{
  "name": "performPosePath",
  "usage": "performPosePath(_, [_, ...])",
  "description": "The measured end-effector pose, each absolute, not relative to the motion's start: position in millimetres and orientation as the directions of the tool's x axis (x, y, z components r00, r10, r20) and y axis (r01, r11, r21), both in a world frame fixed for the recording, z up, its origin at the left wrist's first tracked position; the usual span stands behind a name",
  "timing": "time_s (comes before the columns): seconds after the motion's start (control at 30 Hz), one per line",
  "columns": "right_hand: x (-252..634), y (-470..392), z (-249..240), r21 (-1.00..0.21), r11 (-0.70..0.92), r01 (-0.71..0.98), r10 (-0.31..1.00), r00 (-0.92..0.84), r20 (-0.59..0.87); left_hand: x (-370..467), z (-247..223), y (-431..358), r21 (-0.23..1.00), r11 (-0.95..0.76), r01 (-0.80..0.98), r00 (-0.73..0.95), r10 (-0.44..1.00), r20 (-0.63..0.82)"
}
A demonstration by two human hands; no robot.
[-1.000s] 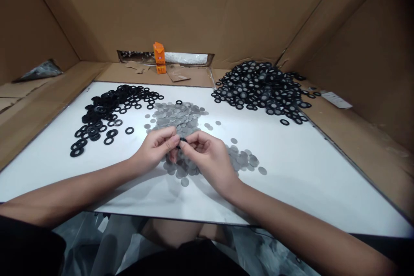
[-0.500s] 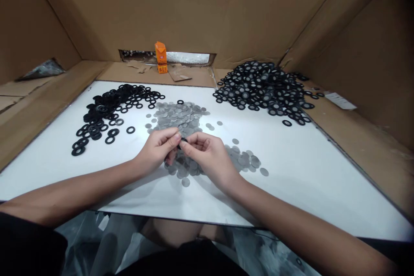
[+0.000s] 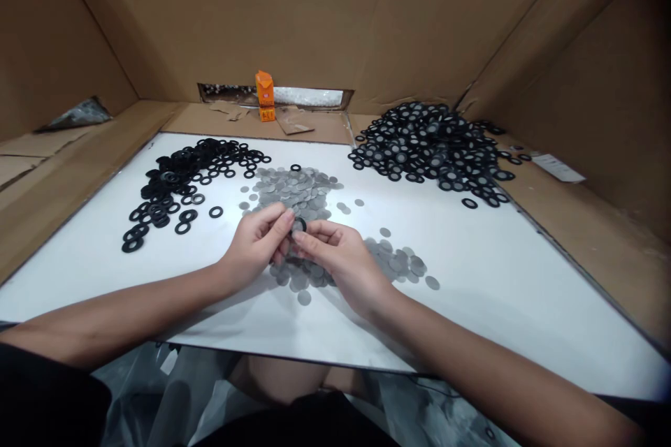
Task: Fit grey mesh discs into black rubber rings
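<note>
A black ring between two closed hands, over the pile of grey discs

The black ring [image 3: 300, 224] is held above the middle of the disc pile [image 3: 293, 188], which I take as the landmark; it lies between the fingertips of both hands, to the right of the left hand [image 3: 262, 241] and to the left of the right hand [image 3: 338, 249]; neither hand is clearly nearer, as both reach its edge. The ring is round, so it has no long axis; it stands tilted, with one face turned toward the person; its centre looks greyish, but I cannot tell if a disc sits inside or if the pile shows through.

The right hand is closed in a pinch, its thumb and fingers gripping the lower right part of the ring; the left hand is closed as well, its thumb and fingertips at the left edge of the same ring.

To the left of the disc pile there is a heap of plain black rings [image 3: 178, 171]; behind it on the right, a bigger heap of rings with grey centres [image 3: 430, 143]; to the right and nearer the person, a smaller scatter of discs [image 3: 395, 262]; behind it, beyond the white tabletop [image 3: 498, 293], stands an orange carton [image 3: 265, 94].
</note>
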State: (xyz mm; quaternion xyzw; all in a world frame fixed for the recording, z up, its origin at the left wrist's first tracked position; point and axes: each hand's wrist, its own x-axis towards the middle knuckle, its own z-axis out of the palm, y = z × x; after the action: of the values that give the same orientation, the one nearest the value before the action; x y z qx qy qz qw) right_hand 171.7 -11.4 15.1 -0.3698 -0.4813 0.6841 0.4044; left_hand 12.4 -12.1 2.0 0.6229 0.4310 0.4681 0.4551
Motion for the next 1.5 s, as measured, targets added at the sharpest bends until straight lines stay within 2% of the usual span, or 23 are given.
performPosePath(0.13, [171.8,-12.3,16.4,-0.92,-0.256,-0.296,0.936,-0.315,-0.159,12.4,3.6,-15.8,0.962,-0.244,0.122,0.253,0.945,0.208])
performPosePath(0.23, [173.1,-11.6,17.1,-0.907,-0.265,-0.328,0.933,-0.324,-0.156,9.7,4.0,-14.4,0.959,-0.248,0.137,0.336,0.922,0.191])
performPosePath(0.33, [174.3,-10.2,16.1,-0.923,-0.239,-0.301,0.935,-0.329,-0.135,5.1,1.1,-8.8,0.968,-0.232,0.096,0.386,0.905,0.179])
performPosePath(0.5, [175.1,-9.4,14.5,-0.968,-0.163,-0.192,0.933,-0.348,-0.088,1.8,-0.4,-2.9,0.975,-0.217,0.054,0.371,0.911,0.182])
performPosePath(0.73, [171.9,-14.2,18.3,-0.996,-0.023,-0.091,0.952,-0.306,0.006,8.2,3.1,-11.4,0.813,-0.522,0.258,0.298,0.843,0.447])
performPosePath(0.9, [169.6,-17.6,19.5,-0.996,-0.036,-0.078,0.965,-0.261,-0.015,11.7,0.8,-14.1,0.739,-0.586,0.332,0.266,0.81,0.522])
performPosePath(1.07, [170.9,-15.6,18.9,-0.985,-0.12,-0.126,0.948,-0.31,-0.075,12.4,0.4,-11.5,0.816,-0.506,0.279,0.288,0.855,0.431])
performPosePath(1.2, [170.1,-14.1,16.7,-0.959,-0.192,-0.207,0.928,-0.356,-0.109,13.2,-0.9,-9.4,0.852,-0.436,0.289,0.228,0.896,0.381])
performPosePath(1.33, [169.7,-13.4,14.8,-0.959,-0.181,-0.22,0.936,-0.338,-0.099,14.2,0.8,-9.8,0.856,-0.424,0.297,0.213,0.903,0.373])
performPosePath(1.5, [170.9,-12.5,15.5,-0.973,-0.136,-0.185,0.95,-0.304,-0.075,16.3,3.7,-11.3,0.939,-0.301,0.166,0.211,0.941,0.264])
